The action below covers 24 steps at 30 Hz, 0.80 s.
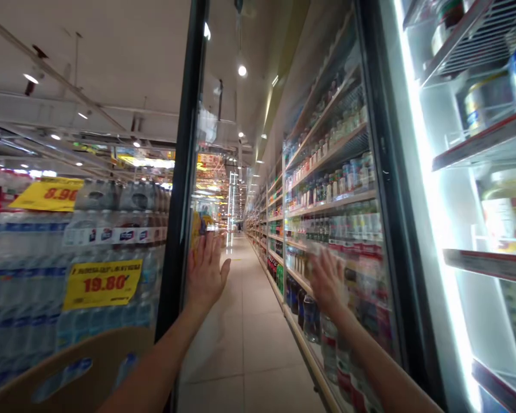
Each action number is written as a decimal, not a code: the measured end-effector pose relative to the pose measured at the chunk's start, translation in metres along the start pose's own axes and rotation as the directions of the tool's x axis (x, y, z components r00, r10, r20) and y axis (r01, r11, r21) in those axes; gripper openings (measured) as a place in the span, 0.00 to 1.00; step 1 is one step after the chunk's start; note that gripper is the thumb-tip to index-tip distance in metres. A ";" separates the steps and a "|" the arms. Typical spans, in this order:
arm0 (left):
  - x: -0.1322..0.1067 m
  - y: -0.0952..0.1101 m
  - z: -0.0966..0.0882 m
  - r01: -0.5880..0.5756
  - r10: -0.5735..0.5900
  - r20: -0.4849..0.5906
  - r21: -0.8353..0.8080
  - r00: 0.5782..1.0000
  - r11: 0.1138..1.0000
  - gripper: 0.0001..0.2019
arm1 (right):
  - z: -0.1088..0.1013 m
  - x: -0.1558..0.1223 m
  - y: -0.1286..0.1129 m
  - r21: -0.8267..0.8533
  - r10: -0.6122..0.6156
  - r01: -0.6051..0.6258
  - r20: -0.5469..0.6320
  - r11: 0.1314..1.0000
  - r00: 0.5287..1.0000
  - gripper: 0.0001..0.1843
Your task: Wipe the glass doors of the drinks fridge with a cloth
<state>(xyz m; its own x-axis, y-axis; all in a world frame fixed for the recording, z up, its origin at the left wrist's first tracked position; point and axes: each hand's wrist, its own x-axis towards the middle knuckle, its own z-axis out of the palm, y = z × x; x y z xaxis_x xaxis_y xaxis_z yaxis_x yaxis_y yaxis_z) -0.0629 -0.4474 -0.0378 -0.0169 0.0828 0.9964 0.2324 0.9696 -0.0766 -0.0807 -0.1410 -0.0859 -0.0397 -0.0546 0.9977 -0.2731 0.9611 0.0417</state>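
Note:
A tall glass cooler door (183,115) with a black frame stands swung out before me. My left hand (208,267) lies flat against or just in front of the glass beside the frame's left side, its fingers stretched upward and thumb out. Farther right, my right hand (327,278) is raised to the same pane, fingers apart and a little blurred; whether it touches the glass I cannot tell. Neither hand holds anything. Rows of bottles (312,315) on long shelves show in the pane behind my right hand.
The lit cooler (434,201) at right has shelves of jars and bottles. Packs of bottled water (21,287) are stacked at left with yellow price signs (103,284). A tan basket-like rim with slots (21,381) is at the lower left. The tiled aisle (227,344) runs ahead.

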 end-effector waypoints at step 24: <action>-0.002 0.000 0.000 -0.045 0.047 -0.029 0.078 0.998 0.996 0.28 | 0.005 0.009 -0.030 -0.003 -0.012 0.011 -0.056 1.000 0.998 0.25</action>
<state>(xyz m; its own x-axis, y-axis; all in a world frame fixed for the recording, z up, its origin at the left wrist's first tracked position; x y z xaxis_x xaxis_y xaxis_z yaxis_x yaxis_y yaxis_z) -0.0625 -0.4479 -0.0393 0.0222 0.1217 0.9923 0.1562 0.9800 -0.1237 -0.0776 -0.1717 -0.0788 0.0169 -0.0505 0.9986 -0.2704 0.9613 0.0532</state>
